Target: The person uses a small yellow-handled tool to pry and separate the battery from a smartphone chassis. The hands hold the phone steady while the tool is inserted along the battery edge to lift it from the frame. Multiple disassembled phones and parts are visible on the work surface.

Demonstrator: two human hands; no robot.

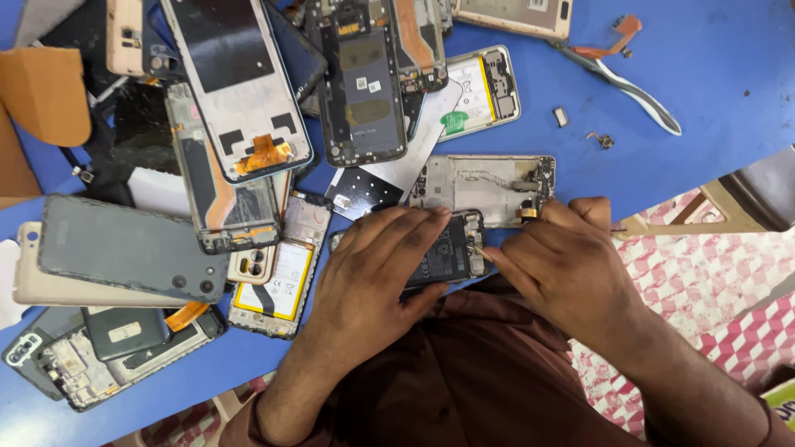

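My left hand [377, 269] lies flat on an opened phone with a black battery [443, 252] at the near edge of the blue table [696, 74], pressing it down. My right hand [563, 265] is closed around a thin tool whose tip [479, 251] touches the phone's right edge. Just beyond the hands lies a bare silver phone frame [480, 189] with a small circuit board at its right end.
Several dismantled phones, back covers and frames are piled across the left and far side, among them a grey back cover [124, 248] and a phone with a white battery [277, 277]. Tweezers [629, 83] and small loose parts lie at the far right. A checkered floor shows at right.
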